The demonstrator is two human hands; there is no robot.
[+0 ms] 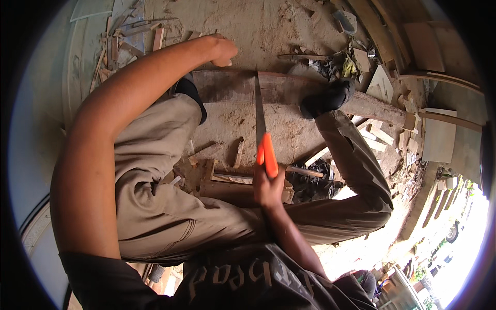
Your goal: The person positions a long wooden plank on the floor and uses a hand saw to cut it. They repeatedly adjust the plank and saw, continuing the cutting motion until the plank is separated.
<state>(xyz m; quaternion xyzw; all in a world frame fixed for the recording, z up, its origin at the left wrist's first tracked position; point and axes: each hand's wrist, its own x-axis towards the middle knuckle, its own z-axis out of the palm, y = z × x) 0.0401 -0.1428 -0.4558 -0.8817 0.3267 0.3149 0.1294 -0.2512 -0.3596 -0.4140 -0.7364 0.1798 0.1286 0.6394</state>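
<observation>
My right hand (269, 187) grips the orange handle (270, 155) of a handsaw. From it the thin, tapering blade (260, 106) reaches away over a brown wooden board (227, 88), its tip at the board's far edge. Whether the teeth are in a cut is too small to tell. Just past that far edge, left of the saw tip, my left hand (223, 50) is closed in a loose fist, and nothing shows in it. My dark-shod feet, the left (190, 97) and the right (329, 98), are at the board on either side of the blade.
Sawdust covers the ground (232, 124). A long rough timber (380, 109) extends right from beside my right foot. Wood offcuts (142, 36) lie at the far left, with more scraps and dark plastic (323, 67) at the right. Sheets and planks (442, 132) stand along the right side.
</observation>
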